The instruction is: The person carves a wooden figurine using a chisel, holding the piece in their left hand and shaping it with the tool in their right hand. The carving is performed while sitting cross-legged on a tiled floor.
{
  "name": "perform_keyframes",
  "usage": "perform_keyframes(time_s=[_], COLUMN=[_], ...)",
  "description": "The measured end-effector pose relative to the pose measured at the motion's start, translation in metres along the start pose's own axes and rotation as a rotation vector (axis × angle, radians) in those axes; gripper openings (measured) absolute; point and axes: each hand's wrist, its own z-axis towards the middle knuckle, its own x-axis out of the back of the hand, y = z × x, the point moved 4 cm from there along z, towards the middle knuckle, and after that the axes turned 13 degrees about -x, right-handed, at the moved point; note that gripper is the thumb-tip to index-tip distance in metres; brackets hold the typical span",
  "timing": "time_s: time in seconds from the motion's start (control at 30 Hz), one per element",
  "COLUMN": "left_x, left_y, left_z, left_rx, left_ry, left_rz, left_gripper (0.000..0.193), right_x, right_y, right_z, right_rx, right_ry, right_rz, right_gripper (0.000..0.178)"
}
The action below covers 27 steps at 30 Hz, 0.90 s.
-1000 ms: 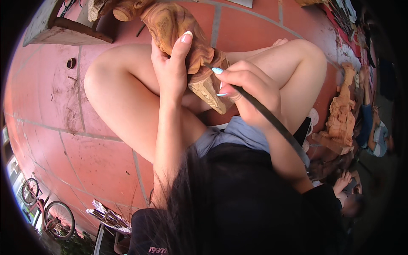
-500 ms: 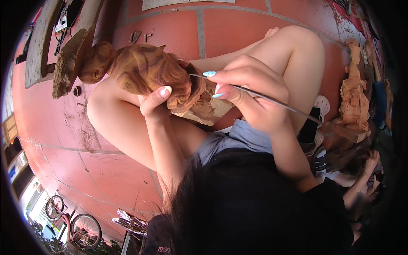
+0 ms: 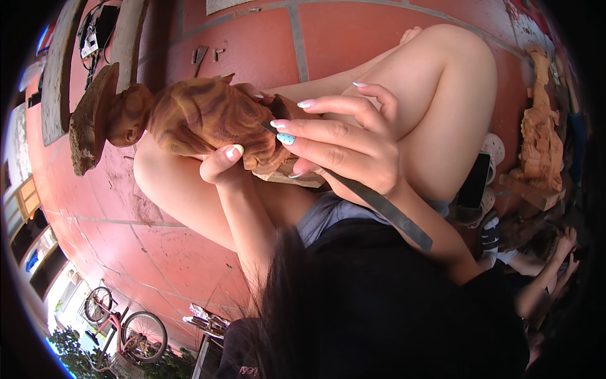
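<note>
A carved wooden figure (image 3: 205, 117) with a wide, rough-edged hat lies across my lap, its head toward the left and its base toward my right hand. My left hand (image 3: 221, 167) is wrapped around it from below, thumb on the near side and a fingertip showing over the far side. In my right hand (image 3: 356, 144) is a flat, dark metal carving chisel (image 3: 388, 211). Its tip end lies under the fingers at the figure's lower robe, and the handle end slants back over my forearm. Whether the tip touches the wood is hidden by the fingers.
Wooden beams (image 3: 57, 76) stand at the far left beside a power strip (image 3: 90, 44). Small pieces (image 3: 218, 55) lie on the red tiles (image 3: 353, 38). To the right are a dark phone (image 3: 475, 183), another carved figure (image 3: 541, 142) and another person's hands (image 3: 565, 243). A bicycle (image 3: 145, 335) is lower left.
My right fingers have spread and the chisel has turned, its broad flat side now showing and its rear end lower. The carved figure has shifted slightly left and its hat sits lower.
</note>
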Motion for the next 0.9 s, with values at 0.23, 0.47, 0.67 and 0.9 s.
perform_keyframes(time_s=[0.23, 0.47, 0.67, 0.9], left_x=[0.007, -0.002, 0.004, 0.002], left_y=[0.000, 0.003, 0.002, 0.001], left_z=[0.003, -0.006, 0.003, -0.004], left_rx=[0.040, 0.048, -0.006, 0.051], left_ry=[-0.159, 0.040, -0.030, 0.059], left_rz=[-0.023, -0.059, -0.044, -0.022], left_gripper=[0.087, 0.077, 0.077, 0.073], right_x=[-0.009, -0.005, 0.000, -0.006], right_y=[0.002, 0.002, -0.005, -0.004], right_z=[0.012, 0.017, -0.001, 0.003], right_rx=[0.017, 0.059, 0.050, 0.091], right_ry=[-0.028, 0.032, 0.022, 0.019], right_rz=[0.085, -0.050, -0.155, -0.141], right_gripper=[0.028, 0.019, 0.016, 0.015])
